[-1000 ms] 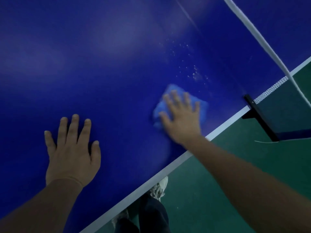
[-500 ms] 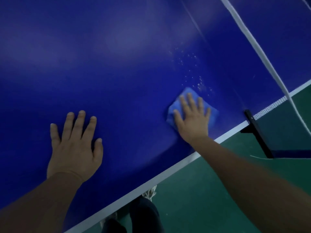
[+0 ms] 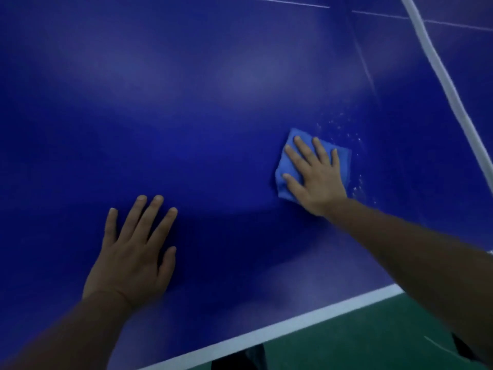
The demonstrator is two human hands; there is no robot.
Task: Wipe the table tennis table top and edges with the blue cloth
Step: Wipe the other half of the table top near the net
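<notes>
Head view, looking down on the table (image 3: pixel 186 102).

- Right hand (image 3: pixel 317 180), right of centre: flat, fingers straight and spread, palm pressing the cloth (image 3: pixel 345 161) onto the top. It grips nothing; the cloth is pinned under the hand, not bunched in it.
- Cloth: folded to a rough square, lying flat on the top. Well in from the white edge line (image 3: pixel 266 332), short of the net band (image 3: pixel 440 70).
- Left hand (image 3: pixel 133 257), lower left: flat on the bare top, fingers spread, holding nothing. Looks like a brace.
- Pale specks (image 3: pixel 344 132) scattered just right of and above the cloth, towards the net. Cannot tell whether dust or droplets.

Progress, as a judgement: mid-task, working the top. The specks beside the cloth are not yet cleared. The wide stretch at upper left shows only soft glare, so wiped or unwiped cannot be told. The cloth is nowhere near the edge, so the edges seem left to do. The far side of the net is barely in frame.

Count: two hands, one cloth, one table, one net band, one edge line, one loose cluster of specks. Green floor (image 3: pixel 373 340) at lower right.
</notes>
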